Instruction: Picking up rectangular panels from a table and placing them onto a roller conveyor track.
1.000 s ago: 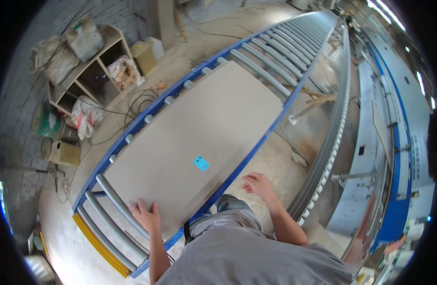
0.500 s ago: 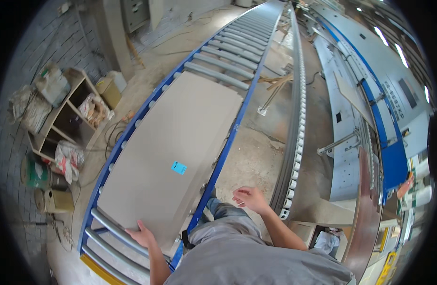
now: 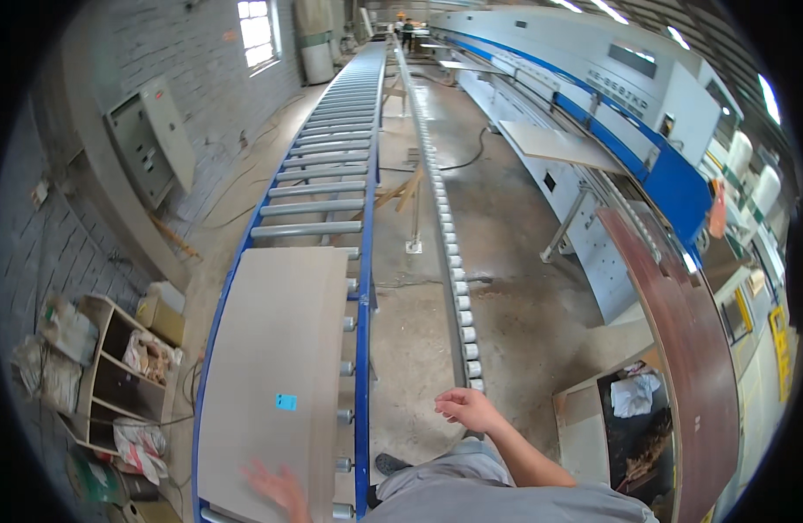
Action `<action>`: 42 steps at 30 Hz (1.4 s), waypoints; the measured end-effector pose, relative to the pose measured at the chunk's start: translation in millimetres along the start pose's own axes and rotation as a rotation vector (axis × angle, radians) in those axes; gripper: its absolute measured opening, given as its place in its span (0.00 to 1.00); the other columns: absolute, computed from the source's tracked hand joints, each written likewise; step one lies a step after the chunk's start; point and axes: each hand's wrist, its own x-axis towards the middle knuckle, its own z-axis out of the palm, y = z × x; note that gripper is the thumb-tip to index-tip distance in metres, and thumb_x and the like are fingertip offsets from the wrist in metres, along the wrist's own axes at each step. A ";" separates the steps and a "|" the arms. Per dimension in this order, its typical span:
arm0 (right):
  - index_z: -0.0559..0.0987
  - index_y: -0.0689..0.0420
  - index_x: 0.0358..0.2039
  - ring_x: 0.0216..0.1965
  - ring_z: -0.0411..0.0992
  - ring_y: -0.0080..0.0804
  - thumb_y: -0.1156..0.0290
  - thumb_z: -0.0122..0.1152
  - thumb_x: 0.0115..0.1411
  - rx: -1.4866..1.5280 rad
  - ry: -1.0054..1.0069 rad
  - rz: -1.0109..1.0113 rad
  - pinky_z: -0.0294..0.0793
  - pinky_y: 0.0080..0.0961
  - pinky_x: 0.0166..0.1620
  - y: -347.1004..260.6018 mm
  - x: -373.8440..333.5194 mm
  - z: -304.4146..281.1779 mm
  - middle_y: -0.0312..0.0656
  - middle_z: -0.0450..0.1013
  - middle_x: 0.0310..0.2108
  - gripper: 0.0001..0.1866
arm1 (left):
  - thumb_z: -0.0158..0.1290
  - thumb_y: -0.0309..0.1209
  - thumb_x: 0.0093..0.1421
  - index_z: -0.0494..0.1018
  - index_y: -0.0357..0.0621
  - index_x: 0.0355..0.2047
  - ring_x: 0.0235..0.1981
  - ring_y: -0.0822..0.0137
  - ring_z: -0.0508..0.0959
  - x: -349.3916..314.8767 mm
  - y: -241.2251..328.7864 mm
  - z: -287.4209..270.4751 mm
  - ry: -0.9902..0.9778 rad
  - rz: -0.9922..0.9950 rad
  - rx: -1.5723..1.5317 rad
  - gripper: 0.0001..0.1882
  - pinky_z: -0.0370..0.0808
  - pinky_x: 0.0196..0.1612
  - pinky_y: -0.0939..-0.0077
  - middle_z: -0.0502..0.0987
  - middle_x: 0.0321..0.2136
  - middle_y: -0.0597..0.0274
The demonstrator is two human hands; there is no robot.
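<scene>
Left hand: fingers spread, flat on the near end of the board, at about 7 o'clock in the view; blurred, so you cannot tell how firmly it presses. Right hand: free, loosely curled, clamped on nothing, hanging over the concrete floor at about 5 o'clock, just beside the strip of small rollers. Board: pale, long, lying lengthwise on the blue-framed roller conveyor, its far end toward 12 o'clock, a small blue sticker near your end. Handling note: keep your palm flat and centred on the near edge, push straight along the rollers toward 12 o'clock so the board does not skew against the blue side rail, and keep your fingers clear of the gaps between rollers. Change since half a second ago: your view has lifted from looking down on the board to looking along the conveyor; the left hand remains on the board's near end; the right hand remains free at your side.
</scene>
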 end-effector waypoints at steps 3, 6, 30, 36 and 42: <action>0.80 0.60 0.40 0.29 0.72 0.21 0.64 0.60 0.59 -0.021 0.100 -0.015 0.75 0.21 0.35 16.0 -22.4 -49.2 0.36 0.76 0.31 0.14 | 0.58 0.35 0.53 0.56 0.42 0.63 0.66 0.47 0.52 19.8 88.2 -1.7 -0.194 0.241 -0.383 0.39 0.53 0.65 0.57 0.48 0.66 0.44; 0.80 0.61 0.41 0.29 0.73 0.22 0.64 0.60 0.58 0.080 0.281 -0.023 0.75 0.21 0.35 33.3 -51.1 -103.0 0.36 0.77 0.30 0.15 | 0.58 0.35 0.55 0.58 0.42 0.63 0.63 0.51 0.59 17.0 189.9 -17.3 -0.344 0.461 -0.473 0.37 0.58 0.63 0.61 0.56 0.63 0.45; 0.67 0.54 0.59 0.62 0.57 0.50 0.54 0.54 0.58 -0.997 1.658 0.548 0.50 0.46 0.64 284.2 -304.8 -538.0 0.48 0.59 0.63 0.31 | 0.54 0.41 0.57 0.52 0.41 0.64 0.55 0.44 0.68 -107.0 481.5 -21.2 -0.502 0.519 -0.415 0.38 0.65 0.56 0.60 0.68 0.54 0.40; 0.63 0.52 0.61 0.63 0.55 0.50 0.55 0.60 0.53 -0.977 1.649 0.594 0.48 0.48 0.65 262.4 -298.5 -535.9 0.47 0.56 0.64 0.36 | 0.52 0.43 0.59 0.51 0.41 0.64 0.56 0.43 0.67 -102.3 483.5 -15.4 -0.513 0.507 -0.345 0.38 0.65 0.56 0.60 0.66 0.56 0.38; 0.64 0.52 0.61 0.63 0.56 0.51 0.59 0.62 0.50 -0.982 1.640 0.584 0.49 0.48 0.65 262.7 -294.9 -536.3 0.47 0.56 0.64 0.37 | 0.52 0.42 0.59 0.52 0.40 0.64 0.55 0.42 0.68 -103.2 490.4 -21.1 -0.508 0.465 -0.362 0.37 0.65 0.56 0.58 0.67 0.54 0.38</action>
